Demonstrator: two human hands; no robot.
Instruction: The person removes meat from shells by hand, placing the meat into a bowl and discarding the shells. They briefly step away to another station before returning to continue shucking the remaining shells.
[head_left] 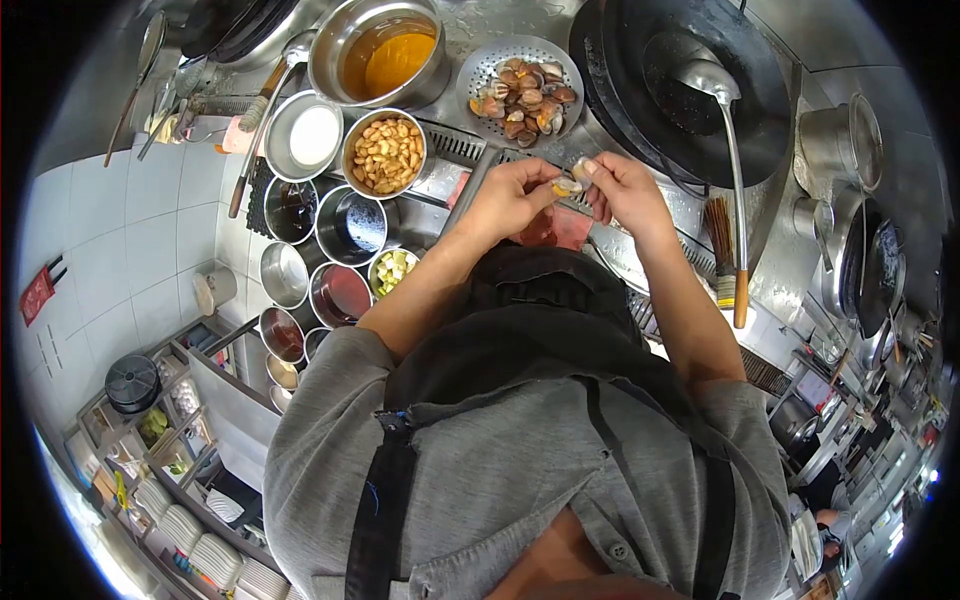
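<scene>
Close together, my two hands work on an opened clam in front of my chest. My left hand [512,200] pinches the half with yellowish meat [566,187] between thumb and fingers. In the fingertips of my right hand [632,197] is the other pale shell half [582,171], right beside the first. Just beyond them, a perforated metal strainer [472,78] holds a heap of brown clams [524,98], some gaping with orange meat showing. Beneath the hands lies a reddish, wet-looking patch [556,228] by the stove's front edge.
A black wok [640,60] with a long-handled ladle [738,180] stands at right, near a bamboo brush [720,235]. To the left are a pot of orange oil [398,62], a bowl of peanuts [384,155], a bowl of white contents [305,137] and several seasoning pots [340,292].
</scene>
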